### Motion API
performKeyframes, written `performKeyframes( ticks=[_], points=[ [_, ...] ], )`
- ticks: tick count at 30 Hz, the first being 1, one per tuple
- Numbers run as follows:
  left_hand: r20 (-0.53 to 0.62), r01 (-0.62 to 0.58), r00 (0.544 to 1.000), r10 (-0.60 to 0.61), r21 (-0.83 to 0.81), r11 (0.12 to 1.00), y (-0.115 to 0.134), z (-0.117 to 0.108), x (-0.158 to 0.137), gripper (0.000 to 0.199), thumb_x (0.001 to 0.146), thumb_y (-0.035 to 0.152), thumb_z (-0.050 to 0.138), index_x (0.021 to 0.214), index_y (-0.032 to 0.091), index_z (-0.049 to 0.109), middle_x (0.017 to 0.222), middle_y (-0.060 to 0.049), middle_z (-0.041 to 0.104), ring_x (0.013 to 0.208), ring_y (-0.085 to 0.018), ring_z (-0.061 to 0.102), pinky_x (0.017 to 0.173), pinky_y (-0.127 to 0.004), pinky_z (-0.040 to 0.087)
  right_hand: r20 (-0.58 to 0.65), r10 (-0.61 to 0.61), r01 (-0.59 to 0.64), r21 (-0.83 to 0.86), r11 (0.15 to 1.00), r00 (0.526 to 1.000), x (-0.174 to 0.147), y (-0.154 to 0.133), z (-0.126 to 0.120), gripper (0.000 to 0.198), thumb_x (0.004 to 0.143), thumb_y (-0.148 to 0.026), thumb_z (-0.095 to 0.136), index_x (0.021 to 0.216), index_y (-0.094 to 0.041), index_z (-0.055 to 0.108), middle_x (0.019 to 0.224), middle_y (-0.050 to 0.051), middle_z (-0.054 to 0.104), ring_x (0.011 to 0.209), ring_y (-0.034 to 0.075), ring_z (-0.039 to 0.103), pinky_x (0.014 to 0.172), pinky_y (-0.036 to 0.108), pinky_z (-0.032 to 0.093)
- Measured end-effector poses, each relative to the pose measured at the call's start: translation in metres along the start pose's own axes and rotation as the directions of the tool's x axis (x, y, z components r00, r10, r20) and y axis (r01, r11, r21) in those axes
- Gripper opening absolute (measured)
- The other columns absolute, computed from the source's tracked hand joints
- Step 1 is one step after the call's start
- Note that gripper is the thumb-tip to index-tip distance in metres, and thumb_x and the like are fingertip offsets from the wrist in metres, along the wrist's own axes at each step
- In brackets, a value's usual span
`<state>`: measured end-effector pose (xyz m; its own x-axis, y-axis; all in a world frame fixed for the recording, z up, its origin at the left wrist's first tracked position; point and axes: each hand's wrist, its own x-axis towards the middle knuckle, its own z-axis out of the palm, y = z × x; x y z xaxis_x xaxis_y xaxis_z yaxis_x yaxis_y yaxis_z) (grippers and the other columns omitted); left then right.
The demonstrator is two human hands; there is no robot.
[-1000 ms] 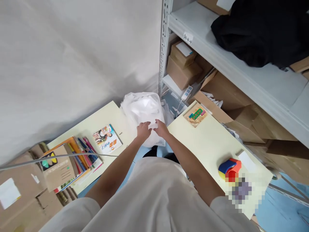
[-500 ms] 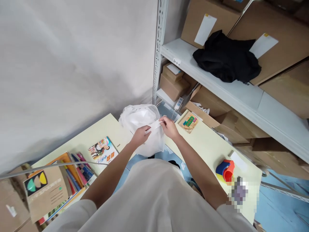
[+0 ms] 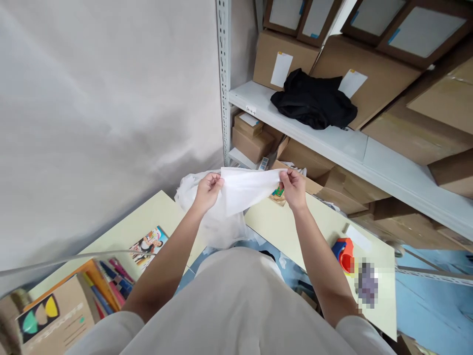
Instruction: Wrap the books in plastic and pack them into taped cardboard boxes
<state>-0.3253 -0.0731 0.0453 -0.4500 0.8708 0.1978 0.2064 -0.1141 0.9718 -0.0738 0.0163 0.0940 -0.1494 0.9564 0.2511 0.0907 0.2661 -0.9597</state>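
bright diffuse light, soft shadow low on wall [image 3: 111, 98], pixelated patch [image 3: 367, 285], blurred books [image 3: 77, 305]

The white sheet [image 3: 246, 191] partly hides the plastic bag [image 3: 226, 233].

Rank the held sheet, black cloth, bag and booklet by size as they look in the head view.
1. Black cloth and bag: too alike to rank, as the bag is partly covered.
2. Held sheet.
3. Booklet, visible part only; some is hidden.
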Motion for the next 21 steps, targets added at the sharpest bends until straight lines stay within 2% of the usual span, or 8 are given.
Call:
performKeyframes(
  ticks=[4, 5, 6, 8, 10, 15, 18, 21],
  points=[
    [-0.280, -0.184, 0.931, 0.233, 0.190, 0.964, 0.033, 0.025, -0.020, 0.030, 0.078, 0.035, 0.064, 0.102, 0.020, 0.056, 0.105, -0.007, 0.060, 0.098, -0.019, 0.058, 0.086, -0.033, 0.048, -0.283, -0.003, 0.012, 0.028, 1.000, 0.959, -0.023, -0.009, -0.012, 0.032, 0.079, -0.050, 0.064, 0.079, -0.019, 0.055, 0.059, -0.005, 0.053, 0.048, 0.008, 0.049, 0.045, 0.021, 0.039],
    [-0.203, -0.230, 0.942, 0.266, 0.185, 0.956, 0.043, 0.034, -0.028, 0.031, 0.078, 0.035, 0.065, 0.104, 0.020, 0.057, 0.105, -0.007, 0.061, 0.100, -0.020, 0.058, 0.089, -0.035, 0.048, -0.353, -0.001, 0.017, 0.041, 0.999, 0.936, -0.030, -0.011, -0.013, 0.032, 0.079, -0.049, 0.065, 0.079, -0.019, 0.054, 0.059, -0.005, 0.054, 0.048, 0.008, 0.050, 0.044, 0.021, 0.039],
    [-0.015, -0.268, 0.962, 0.273, 0.146, 0.952, 0.053, 0.045, -0.036, 0.031, 0.078, 0.035, 0.066, 0.105, 0.021, 0.059, 0.105, -0.007, 0.062, 0.101, -0.021, 0.059, 0.090, -0.036, 0.048, -0.389, 0.010, 0.014, 0.057, 0.998, 0.921, -0.038, -0.013, -0.012, 0.032, 0.078, -0.048, 0.067, 0.078, -0.019, 0.054, 0.060, -0.005, 0.055, 0.049, 0.008, 0.051, 0.043, 0.020, 0.038],
    [0.315, -0.253, 0.919, 0.238, 0.007, 0.967, 0.067, 0.069, -0.051, 0.045, 0.077, 0.036, 0.069, 0.119, 0.023, 0.057, 0.120, -0.009, 0.061, 0.111, -0.024, 0.058, 0.092, -0.037, 0.049, -0.349, 0.066, -0.028, 0.114, 0.993, 0.935, -0.055, -0.016, -0.010, 0.033, 0.073, -0.047, 0.072, 0.078, -0.020, 0.053, 0.060, -0.005, 0.056, 0.050, 0.009, 0.053, 0.042, 0.020, 0.038],
    [0.444, -0.129, 0.878, 0.180, -0.143, 0.981, 0.074, 0.092, -0.061, 0.052, 0.079, 0.037, 0.068, 0.127, 0.022, 0.054, 0.126, -0.010, 0.060, 0.113, -0.025, 0.058, 0.092, -0.037, 0.050, -0.230, 0.148, -0.105, 0.189, 0.976, 0.962, -0.071, -0.018, -0.008, 0.035, 0.068, -0.047, 0.076, 0.076, -0.020, 0.053, 0.058, -0.006, 0.055, 0.046, 0.008, 0.051, 0.041, 0.020, 0.038],
    [0.624, 0.198, 0.780, 0.048, -0.318, 0.927, 0.063, 0.124, -0.071, 0.035, 0.082, 0.043, 0.065, 0.106, 0.017, 0.068, 0.097, -0.007, 0.072, 0.084, -0.021, 0.068, 0.076, -0.033, 0.055, -0.042, 0.357, -0.313, 0.396, 0.863, 0.933, -0.097, -0.014, -0.019, 0.046, 0.054, -0.054, 0.082, 0.064, -0.020, 0.054, 0.053, -0.005, 0.056, 0.041, 0.007, 0.047, 0.038, 0.020, 0.038],
    [0.585, 0.207, 0.811, -0.015, -0.264, 0.942, 0.051, 0.132, -0.072, 0.028, 0.083, 0.043, 0.062, 0.084, 0.016, 0.070, 0.080, -0.004, 0.070, 0.074, -0.016, 0.064, 0.069, -0.027, 0.051, -0.005, 0.440, -0.391, 0.450, 0.803, 0.898, -0.106, -0.007, -0.034, 0.046, 0.051, -0.052, 0.085, 0.062, -0.020, 0.055, 0.057, -0.001, 0.063, 0.048, 0.011, 0.056, 0.039, 0.020, 0.037],
    [0.553, 0.247, 0.830, -0.074, -0.246, 0.937, 0.041, 0.144, -0.070, 0.031, 0.083, 0.045, 0.061, 0.076, 0.015, 0.068, 0.069, 0.000, 0.064, 0.066, -0.012, 0.058, 0.064, -0.023, 0.048, -0.084, 0.457, -0.376, 0.446, 0.812, 0.886, -0.113, -0.001, -0.055, 0.040, 0.060, -0.051, 0.082, 0.063, -0.020, 0.056, 0.062, 0.000, 0.065, 0.044, 0.008, 0.049, 0.038, 0.019, 0.030]
  ],
)
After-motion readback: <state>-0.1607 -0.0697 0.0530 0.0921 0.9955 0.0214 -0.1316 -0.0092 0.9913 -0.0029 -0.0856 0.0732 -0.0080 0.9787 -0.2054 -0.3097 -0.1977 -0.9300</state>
